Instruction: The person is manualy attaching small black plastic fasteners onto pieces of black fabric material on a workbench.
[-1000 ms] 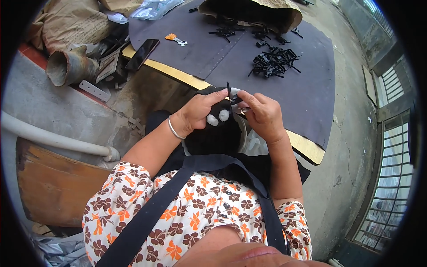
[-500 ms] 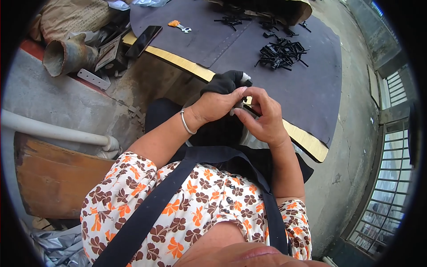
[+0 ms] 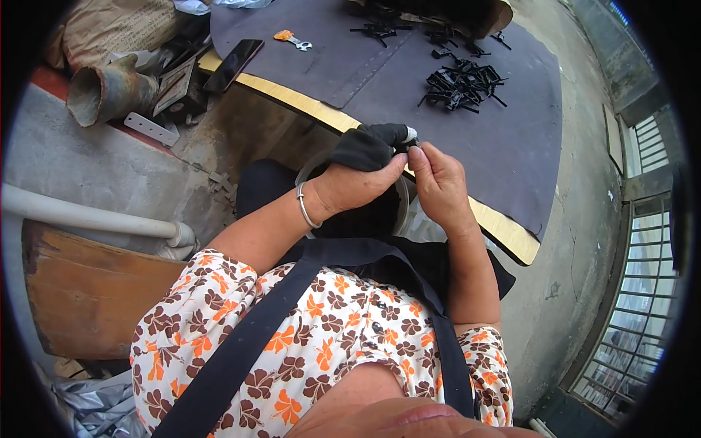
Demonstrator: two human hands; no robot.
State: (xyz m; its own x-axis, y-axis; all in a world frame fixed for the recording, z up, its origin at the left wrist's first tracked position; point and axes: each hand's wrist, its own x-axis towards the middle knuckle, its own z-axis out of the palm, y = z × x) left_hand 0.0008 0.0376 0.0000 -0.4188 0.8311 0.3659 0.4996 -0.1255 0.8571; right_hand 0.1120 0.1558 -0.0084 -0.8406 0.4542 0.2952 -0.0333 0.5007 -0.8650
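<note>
My left hand (image 3: 361,162), partly covered by a black glove with a white wrapping at one fingertip, is closed around a small dark part (image 3: 413,143). My bare right hand (image 3: 442,182) pinches the same part between thumb and forefinger. Most of the part is hidden by my fingers. Both hands meet just at the table's near yellow edge. Below them stands a round bucket (image 3: 404,208) with dark contents. On the table (image 3: 314,73), beyond my right hand, lies a heap of black parts with thin rods (image 3: 461,86).
More black parts (image 3: 381,31) lie at the table's far side, by a brown sack (image 3: 496,18). A wrench with an orange handle (image 3: 292,39) and a phone (image 3: 234,66) lie at the left. A rusty pipe fitting (image 3: 109,91) and a white pipe (image 3: 87,212) are farther left.
My right hand has turned more upright, its thumb and forefinger now together at the part. My left hand has rolled slightly, and its gloved fingers reach farther right.
</note>
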